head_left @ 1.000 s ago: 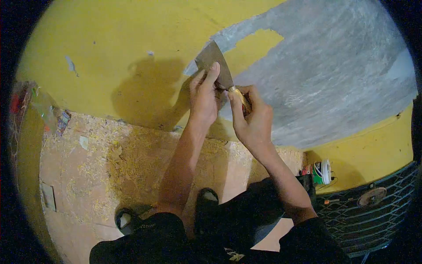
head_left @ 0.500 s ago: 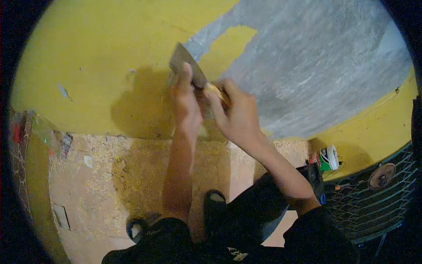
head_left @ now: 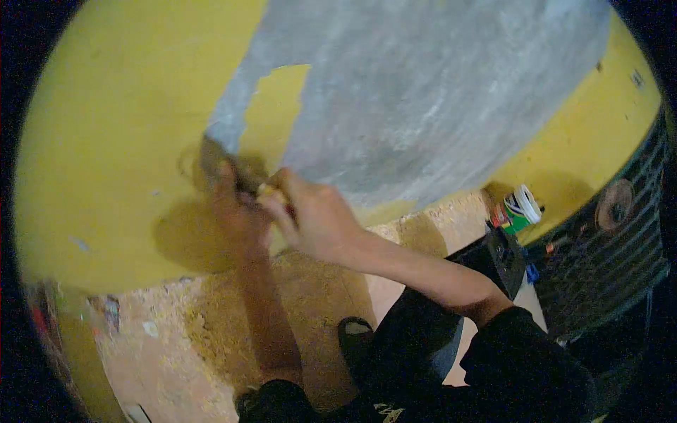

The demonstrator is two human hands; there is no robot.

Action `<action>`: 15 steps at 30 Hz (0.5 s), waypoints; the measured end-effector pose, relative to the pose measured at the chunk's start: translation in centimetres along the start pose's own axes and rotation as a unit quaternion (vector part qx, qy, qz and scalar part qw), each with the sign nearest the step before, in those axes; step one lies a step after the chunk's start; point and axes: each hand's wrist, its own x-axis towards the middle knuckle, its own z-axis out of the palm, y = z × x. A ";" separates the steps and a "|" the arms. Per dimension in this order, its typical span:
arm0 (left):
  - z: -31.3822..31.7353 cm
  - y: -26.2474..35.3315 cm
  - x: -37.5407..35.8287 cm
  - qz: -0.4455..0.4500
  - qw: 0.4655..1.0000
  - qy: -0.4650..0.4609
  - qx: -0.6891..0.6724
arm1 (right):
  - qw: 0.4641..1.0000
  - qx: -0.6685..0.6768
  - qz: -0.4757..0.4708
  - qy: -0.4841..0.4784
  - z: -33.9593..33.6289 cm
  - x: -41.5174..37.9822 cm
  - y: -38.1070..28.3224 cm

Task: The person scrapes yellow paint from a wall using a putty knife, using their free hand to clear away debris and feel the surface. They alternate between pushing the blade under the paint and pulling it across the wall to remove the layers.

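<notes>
A scraper [head_left: 227, 161] with a broad dark blade and a light yellowish handle lies against the yellow wall [head_left: 127, 134], its blade edge by the lower end of a narrow grey strip. My right hand [head_left: 314, 215] is closed round the handle. On the blade's lower left side, my left hand [head_left: 240, 211] has its thumb on the metal; its other fingers are blurred and partly behind the blade. A large grey bare area [head_left: 437, 92] spreads up and right of the hands, with a yellow patch [head_left: 273, 106] beside the strip.
Yellow flakes litter the floor [head_left: 166, 352] below the wall. A white and green bucket [head_left: 520, 210] stands at the right, near a dark metal grille [head_left: 599, 261] with a round disc [head_left: 615, 204]. Clear plastic and coloured wrappers [head_left: 111, 310] lie at the lower left.
The view has shifted and turned. The blade, tilted up off the wall before, now sits with its edge at the grey strip's lower end. Both hands keep their hold.
</notes>
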 end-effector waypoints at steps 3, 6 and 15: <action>-0.3 -4.5 -2.2 -0.010 0.902 0.143 0.408 | 0.985 0.120 -0.101 -0.074 2.1 -0.7 3.0; 4.6 -9.9 -0.7 0.021 0.961 0.105 0.255 | 0.896 0.395 -0.194 -0.067 1.7 -2.3 2.8; -4.0 -19.4 -2.6 -0.067 0.991 0.111 -0.011 | 0.967 0.024 -0.174 0.186 3.9 -2.2 4.3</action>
